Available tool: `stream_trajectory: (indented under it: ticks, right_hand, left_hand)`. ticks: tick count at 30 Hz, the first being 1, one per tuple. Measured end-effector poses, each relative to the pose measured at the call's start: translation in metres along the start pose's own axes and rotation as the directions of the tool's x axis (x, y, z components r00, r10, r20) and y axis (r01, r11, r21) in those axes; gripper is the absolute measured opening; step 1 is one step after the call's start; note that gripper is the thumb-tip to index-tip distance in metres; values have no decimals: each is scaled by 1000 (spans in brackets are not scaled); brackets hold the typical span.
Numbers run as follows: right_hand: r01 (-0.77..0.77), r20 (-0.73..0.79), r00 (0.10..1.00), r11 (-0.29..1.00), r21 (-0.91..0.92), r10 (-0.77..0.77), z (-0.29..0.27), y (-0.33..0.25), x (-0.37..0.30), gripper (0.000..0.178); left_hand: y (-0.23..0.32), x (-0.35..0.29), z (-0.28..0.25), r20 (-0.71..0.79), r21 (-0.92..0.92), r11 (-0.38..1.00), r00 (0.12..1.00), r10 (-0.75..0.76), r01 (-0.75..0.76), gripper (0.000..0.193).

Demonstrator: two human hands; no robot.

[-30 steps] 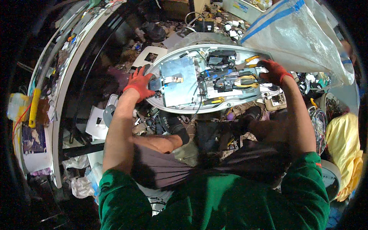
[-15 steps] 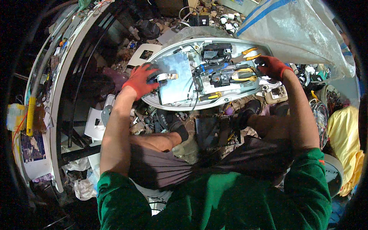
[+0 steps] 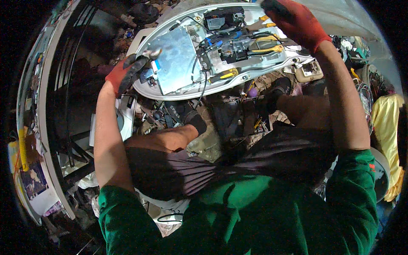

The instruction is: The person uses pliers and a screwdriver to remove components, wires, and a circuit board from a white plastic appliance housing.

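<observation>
A pale, oval plastic housing (image 3: pixel 248 77) lies across in front of me, its inside facing up. My left hand (image 3: pixel 125 74), in a red glove with dark fingers, is at the housing's left rim, fingers stretched out. Beside those fingers are a short ribbon cable (image 3: pixel 156 66) with a blue-and-white end and a flat silver metal plate (image 3: pixel 176 59). My right hand (image 3: pixel 299 25), gloved alike, is raised over the right end with fingers extended, above yellow-handled pliers (image 3: pixel 267 44); its upper edge leaves the picture. I see nothing held in either hand.
Inside the housing are a black module (image 3: pixel 223 19), dark cables and a yellow-and-black cutter knife (image 3: pixel 225 75). A pale translucent bag (image 3: pixel 352 21) hangs at the upper right. My legs and scattered scrap are below the housing. A dark frame with a pale edge (image 3: pixel 46 123) stands at left.
The view has tilted, so the housing appears higher. My left hand has moved off the metal plate to the left rim, and the ribbon cable has shifted. My right hand has risen.
</observation>
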State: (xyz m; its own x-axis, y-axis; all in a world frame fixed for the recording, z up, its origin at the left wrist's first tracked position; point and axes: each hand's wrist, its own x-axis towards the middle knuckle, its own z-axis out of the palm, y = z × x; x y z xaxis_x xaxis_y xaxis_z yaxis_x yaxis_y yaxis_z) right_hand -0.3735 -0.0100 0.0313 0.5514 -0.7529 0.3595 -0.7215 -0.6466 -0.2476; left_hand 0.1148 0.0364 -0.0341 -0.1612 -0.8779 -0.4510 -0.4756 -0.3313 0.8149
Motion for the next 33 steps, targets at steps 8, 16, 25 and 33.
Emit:
stream_trajectory:
  ticks: [8,16,25,33]
  right_hand:
    - [132,20,991,987,87,-134,20,-75,-14,33]
    - [175,108,977,981,83,-183,31,-71,-21,40]
    - [188,129,972,980,65,-195,32,-67,-16,44]
    - [155,154,972,979,134,-175,37,-56,-16,41]
  left_hand:
    - [-4,-3,-31,-21,28,999,999,-45,46,32]
    - [28,-1,19,-14,584,799,982,188,-145,61]
    - [34,10,45,-39,920,386,966,255,-65,65]
    - [4,21,-5,-3,674,730,988,153,-111,58]
